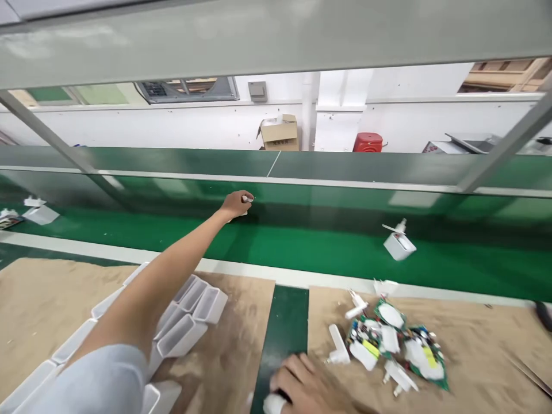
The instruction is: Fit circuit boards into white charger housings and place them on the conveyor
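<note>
My left hand reaches out over the far green belt, its fingers closed round a small white part that is mostly hidden. At the bottom centre my right hand is curled over a white object near the dark green strip between two brown boards. Right of it lie circuit boards with white and yellow patches, and several white plug parts. Under my left arm stand rows of open white housings.
On the belt sit a white housing with a plug piece at right and another at far left. Tweezers lie at the right edge. A metal frame crosses overhead. Behind are a cardboard box and a red stool.
</note>
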`<control>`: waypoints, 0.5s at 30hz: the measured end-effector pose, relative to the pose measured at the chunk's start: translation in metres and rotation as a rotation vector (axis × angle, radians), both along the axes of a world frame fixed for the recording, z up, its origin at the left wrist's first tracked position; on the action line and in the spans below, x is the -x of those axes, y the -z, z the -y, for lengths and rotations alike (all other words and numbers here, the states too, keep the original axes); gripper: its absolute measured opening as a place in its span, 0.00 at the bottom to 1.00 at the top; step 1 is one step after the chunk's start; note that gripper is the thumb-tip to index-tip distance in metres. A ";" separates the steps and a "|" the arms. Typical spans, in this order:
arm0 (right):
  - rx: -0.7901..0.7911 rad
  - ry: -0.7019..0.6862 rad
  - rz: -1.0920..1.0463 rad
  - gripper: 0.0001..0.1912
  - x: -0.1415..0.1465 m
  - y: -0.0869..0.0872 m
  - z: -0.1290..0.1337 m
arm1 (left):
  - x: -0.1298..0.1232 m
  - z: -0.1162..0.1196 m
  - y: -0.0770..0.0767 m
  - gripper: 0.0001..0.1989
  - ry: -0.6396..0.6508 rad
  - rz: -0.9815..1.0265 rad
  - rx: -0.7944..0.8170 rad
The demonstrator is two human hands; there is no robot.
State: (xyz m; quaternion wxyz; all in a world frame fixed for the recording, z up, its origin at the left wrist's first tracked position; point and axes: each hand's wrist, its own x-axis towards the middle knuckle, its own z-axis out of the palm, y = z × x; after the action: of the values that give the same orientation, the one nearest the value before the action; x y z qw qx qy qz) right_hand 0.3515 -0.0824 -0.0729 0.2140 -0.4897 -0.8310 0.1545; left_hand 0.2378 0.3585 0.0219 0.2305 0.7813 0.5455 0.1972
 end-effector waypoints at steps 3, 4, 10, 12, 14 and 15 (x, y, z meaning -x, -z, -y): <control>-0.103 -0.125 0.060 0.07 -0.007 -0.009 0.001 | -0.022 0.063 -0.012 0.18 0.064 0.172 0.067; -0.138 -0.145 0.074 0.09 -0.010 -0.013 0.002 | -0.030 0.087 -0.015 0.20 0.100 0.227 0.104; -0.245 -0.150 0.157 0.07 -0.013 -0.028 0.007 | -0.082 0.233 -0.024 0.24 0.332 0.394 0.294; -0.273 -0.153 0.186 0.05 -0.012 -0.032 0.008 | -0.099 0.273 -0.021 0.23 0.389 0.390 0.307; -0.297 -0.152 0.212 0.04 -0.012 -0.038 0.010 | -0.115 0.305 -0.017 0.22 0.429 0.360 0.290; -0.304 -0.157 0.223 0.03 -0.012 -0.042 0.012 | -0.121 0.319 -0.015 0.22 0.452 0.336 0.277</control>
State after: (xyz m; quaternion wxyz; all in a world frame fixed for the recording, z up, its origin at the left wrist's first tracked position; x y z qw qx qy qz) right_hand 0.3636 -0.0944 -0.0310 0.1792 -0.3997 -0.8989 -0.0119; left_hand 0.3590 0.0395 0.0372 0.4596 0.8003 0.3341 0.1914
